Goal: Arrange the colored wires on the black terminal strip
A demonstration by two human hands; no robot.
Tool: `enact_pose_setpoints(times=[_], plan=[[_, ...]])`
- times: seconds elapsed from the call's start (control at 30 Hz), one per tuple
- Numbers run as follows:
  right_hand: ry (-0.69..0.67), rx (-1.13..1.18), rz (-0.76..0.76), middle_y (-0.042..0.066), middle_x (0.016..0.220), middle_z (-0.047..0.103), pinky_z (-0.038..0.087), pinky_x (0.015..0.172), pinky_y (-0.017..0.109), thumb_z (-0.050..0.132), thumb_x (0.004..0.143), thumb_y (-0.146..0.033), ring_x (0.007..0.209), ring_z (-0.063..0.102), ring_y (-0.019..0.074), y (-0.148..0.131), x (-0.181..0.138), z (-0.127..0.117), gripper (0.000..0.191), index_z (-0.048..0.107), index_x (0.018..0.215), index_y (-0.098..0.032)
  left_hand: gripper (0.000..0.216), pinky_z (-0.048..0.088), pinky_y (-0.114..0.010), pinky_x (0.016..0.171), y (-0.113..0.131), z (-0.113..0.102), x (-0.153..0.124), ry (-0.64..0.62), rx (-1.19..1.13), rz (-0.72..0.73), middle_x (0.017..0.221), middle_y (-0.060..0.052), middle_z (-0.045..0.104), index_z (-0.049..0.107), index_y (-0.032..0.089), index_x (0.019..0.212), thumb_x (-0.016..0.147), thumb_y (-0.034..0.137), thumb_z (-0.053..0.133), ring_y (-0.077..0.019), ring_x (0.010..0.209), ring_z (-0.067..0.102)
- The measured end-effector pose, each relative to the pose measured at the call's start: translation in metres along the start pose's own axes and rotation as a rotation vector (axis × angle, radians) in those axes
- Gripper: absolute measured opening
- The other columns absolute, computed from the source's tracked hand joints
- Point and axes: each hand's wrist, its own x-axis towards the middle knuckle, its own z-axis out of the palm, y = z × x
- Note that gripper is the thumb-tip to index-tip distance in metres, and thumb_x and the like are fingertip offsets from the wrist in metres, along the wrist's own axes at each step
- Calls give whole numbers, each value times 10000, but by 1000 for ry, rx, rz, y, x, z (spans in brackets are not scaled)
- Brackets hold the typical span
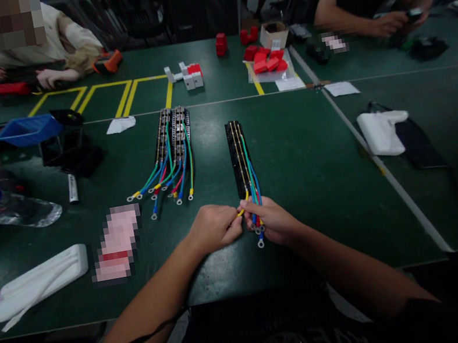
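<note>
A black terminal strip (238,158) lies lengthwise on the green table (310,181) in front of me, with coloured wires (254,191) running out of its near end. My left hand (213,227) is closed in a pinch on a yellow wire (242,209) at that end. My right hand (271,220) is closed around the bundle of wire ends, whose ring lugs (261,242) hang below my fingers. The two hands almost touch.
Two more wired strips (174,137) lie to the left. A blue tray (29,130), a plastic bottle (0,209), white packets (40,281) and a white object (382,132) lie around. Red and white parts (266,59) sit farther back. Other people work at the far edge and right.
</note>
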Motion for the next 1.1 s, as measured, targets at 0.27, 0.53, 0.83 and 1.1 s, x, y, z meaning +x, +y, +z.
enact_pose_setpoints(times=[0.27,0.53,0.83,1.1], plan=[[-2,1,-4,-35,550,545,373,442,195,743,721,-357,439,488,62,0,1,0,250,625,749,-138,256,333,-234,499,-1,1,0,24,-43,-7,541,22,498,522,160,641,868,238,433,-94,484,458],[-2,2,-6,-34,544,538,378,446,198,744,715,-365,438,489,63,0,0,1,260,631,743,-132,283,334,-241,501,-1,1,0,26,-19,7,535,22,493,518,162,634,884,249,416,-95,477,449],[-13,3,-4,-36,548,536,375,438,195,748,713,-368,438,481,62,2,2,-1,258,633,747,-140,264,324,-243,505,-1,1,1,35,-52,6,532,21,502,516,164,628,869,235,434,-96,478,450],[0,8,-1,-31,552,539,378,452,193,741,721,-358,446,485,60,0,0,0,252,639,753,-130,264,318,-255,516,-2,2,1,22,-59,13,542,19,516,518,163,638,875,245,437,-102,487,466]])
